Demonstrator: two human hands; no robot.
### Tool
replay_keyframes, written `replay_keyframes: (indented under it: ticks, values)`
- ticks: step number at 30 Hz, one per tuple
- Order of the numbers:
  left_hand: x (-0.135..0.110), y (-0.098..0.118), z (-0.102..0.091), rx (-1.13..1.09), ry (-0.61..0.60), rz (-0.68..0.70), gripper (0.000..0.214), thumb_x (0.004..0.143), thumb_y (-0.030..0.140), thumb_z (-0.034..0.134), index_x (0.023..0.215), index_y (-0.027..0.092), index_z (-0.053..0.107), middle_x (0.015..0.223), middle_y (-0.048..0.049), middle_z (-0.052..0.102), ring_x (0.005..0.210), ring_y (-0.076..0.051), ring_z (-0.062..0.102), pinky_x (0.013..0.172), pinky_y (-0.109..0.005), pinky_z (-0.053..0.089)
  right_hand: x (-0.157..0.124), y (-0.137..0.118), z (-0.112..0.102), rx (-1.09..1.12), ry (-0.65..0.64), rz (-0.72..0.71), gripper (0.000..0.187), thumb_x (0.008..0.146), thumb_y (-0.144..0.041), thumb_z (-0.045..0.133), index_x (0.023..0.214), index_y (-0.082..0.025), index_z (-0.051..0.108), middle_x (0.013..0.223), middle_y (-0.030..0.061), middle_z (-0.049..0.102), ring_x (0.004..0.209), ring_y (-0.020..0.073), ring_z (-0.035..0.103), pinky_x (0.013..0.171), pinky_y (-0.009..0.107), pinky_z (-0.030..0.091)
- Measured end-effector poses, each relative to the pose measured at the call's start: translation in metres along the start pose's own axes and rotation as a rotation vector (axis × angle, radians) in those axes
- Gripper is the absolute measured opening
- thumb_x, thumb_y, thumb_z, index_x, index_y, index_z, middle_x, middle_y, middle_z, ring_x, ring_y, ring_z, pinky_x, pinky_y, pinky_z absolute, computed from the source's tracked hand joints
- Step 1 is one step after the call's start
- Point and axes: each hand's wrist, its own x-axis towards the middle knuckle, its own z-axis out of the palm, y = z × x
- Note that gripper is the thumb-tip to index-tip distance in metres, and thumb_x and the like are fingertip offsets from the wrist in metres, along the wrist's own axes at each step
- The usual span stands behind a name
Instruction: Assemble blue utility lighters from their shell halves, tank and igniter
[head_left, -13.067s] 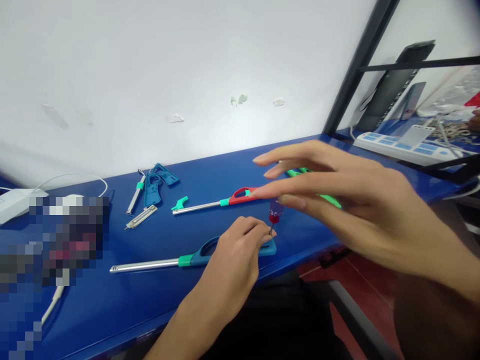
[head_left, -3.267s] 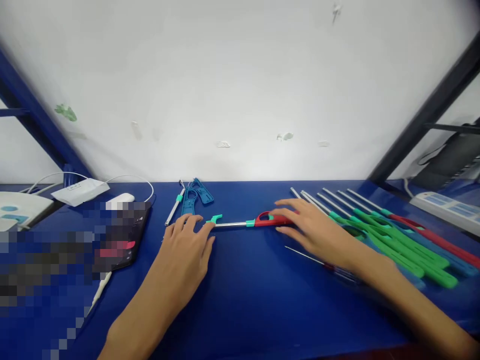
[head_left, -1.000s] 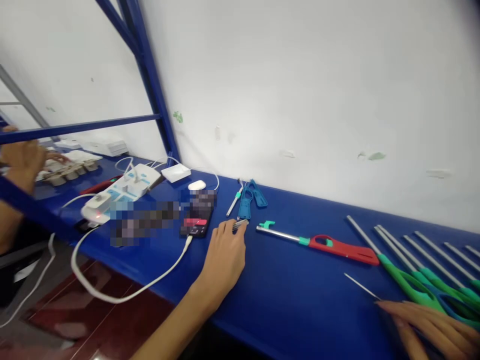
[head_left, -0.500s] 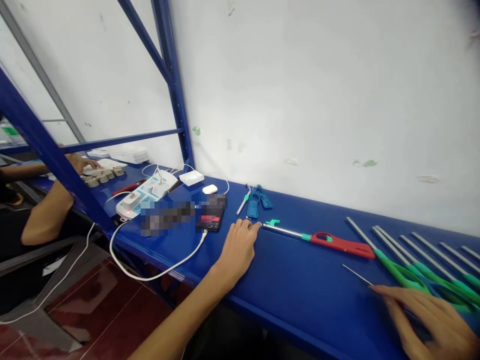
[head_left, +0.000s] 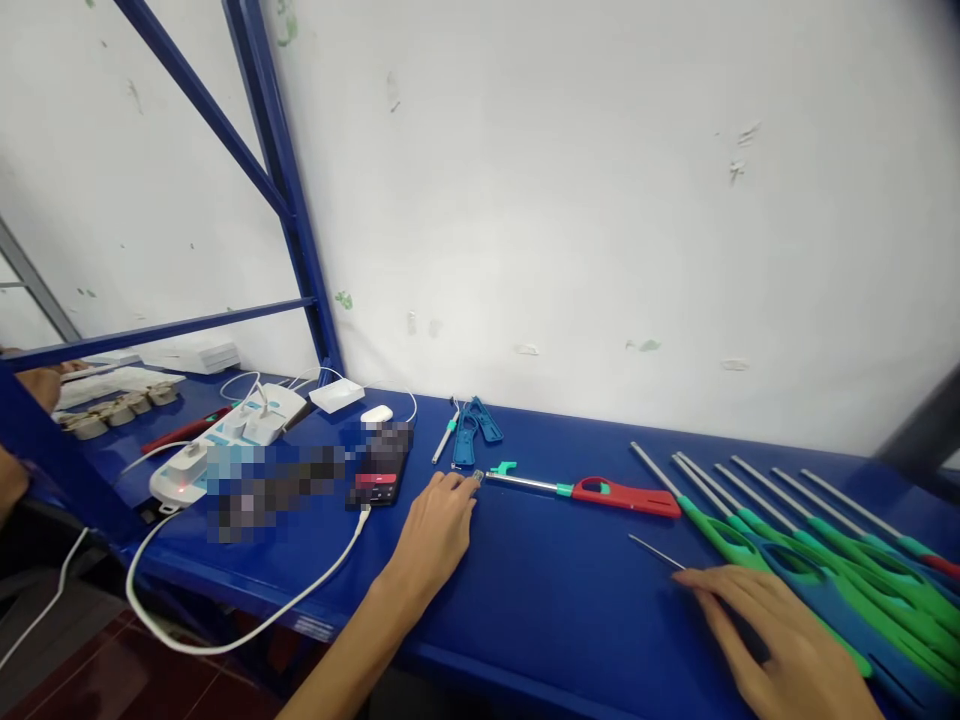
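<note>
My left hand [head_left: 439, 525] rests on the blue table with its fingers curled together around a small metal piece [head_left: 478, 477]. Just beyond the fingertips lies a long-necked lighter with a red handle [head_left: 626, 497], its metal tube towards that hand. A small green plastic part [head_left: 504, 468] is by the tube's tip. My right hand [head_left: 772, 635] holds a screwdriver [head_left: 656, 552], thin shaft pointing left and away; the grip is mostly hidden by the fingers. Two blue handle shells [head_left: 466, 440] lie behind my left hand, beside a loose metal tube [head_left: 446, 437].
Several green and blue long-necked lighters [head_left: 825, 580] are heaped at right. On the left are a phone [head_left: 381, 487] with a white cable [head_left: 300, 600], a power strip [head_left: 262, 415] and a blue rack post [head_left: 289, 220]. Another person's arm [head_left: 41, 385] shows at far left.
The view has turned right, so things sit further left and more of the lighter heap shows. Both hands keep their holds, with little movement over the table.
</note>
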Motion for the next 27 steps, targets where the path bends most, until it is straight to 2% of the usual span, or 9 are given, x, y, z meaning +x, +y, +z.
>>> replay_keyframes:
  ticks: [7, 13, 16, 20, 27]
  values:
    - [-0.002, 0.0, 0.001, -0.084, 0.041, 0.003, 0.03, 0.101, 0.012, 0.053, 0.124, 0.018, 0.07, 0.121, -0.0108, 0.073, 0.113, -0.027, 0.068, 0.098, -0.041, 0.058, -0.002, -0.003, -0.004, 0.045, -0.017, 0.063, 0.031, 0.106, -0.048, 0.05, 0.108, -0.029, 0.075, 0.105, 0.0036, 0.078, 0.099, 0.0258, 0.074, 0.092, 0.043, 0.058]
    - [-0.002, -0.001, -0.001, -0.145, 0.111, 0.007, 0.034, 0.1, 0.012, 0.052, 0.128, 0.017, 0.068, 0.12, -0.0123, 0.072, 0.117, -0.03, 0.066, 0.1, -0.045, 0.056, 0.004, -0.007, -0.005, 0.064, -0.01, 0.057, 0.032, 0.106, -0.046, 0.05, 0.105, -0.028, 0.076, 0.1, 0.0037, 0.079, 0.095, 0.026, 0.074, 0.089, 0.043, 0.058]
    - [0.0, -0.005, -0.001, -0.202, 0.166, -0.013, 0.034, 0.1, 0.013, 0.05, 0.131, 0.017, 0.065, 0.112, -0.0103, 0.073, 0.105, -0.027, 0.07, 0.096, -0.044, 0.057, 0.002, -0.005, -0.004, 0.053, -0.036, 0.051, 0.033, 0.106, -0.048, 0.049, 0.108, -0.029, 0.076, 0.102, 0.003, 0.079, 0.097, 0.0255, 0.074, 0.091, 0.043, 0.057]
    - [0.003, -0.008, 0.0, -0.296, 0.22, -0.041, 0.035, 0.102, 0.016, 0.049, 0.134, 0.02, 0.06, 0.105, -0.0053, 0.073, 0.083, -0.019, 0.071, 0.082, -0.034, 0.059, -0.003, -0.002, -0.003, 0.054, -0.041, 0.061, 0.031, 0.106, -0.047, 0.049, 0.109, -0.03, 0.075, 0.105, 0.0023, 0.078, 0.1, 0.0256, 0.073, 0.094, 0.042, 0.055]
    - [0.001, -0.005, 0.0, -0.362, 0.249, -0.03, 0.036, 0.101, 0.019, 0.05, 0.135, 0.021, 0.058, 0.108, -0.0062, 0.072, 0.08, -0.018, 0.07, 0.073, -0.031, 0.059, -0.012, 0.005, 0.001, 0.018, -0.11, 0.071, 0.028, 0.105, -0.044, 0.05, 0.115, -0.032, 0.073, 0.112, 0.0017, 0.077, 0.108, 0.0269, 0.071, 0.101, 0.044, 0.052]
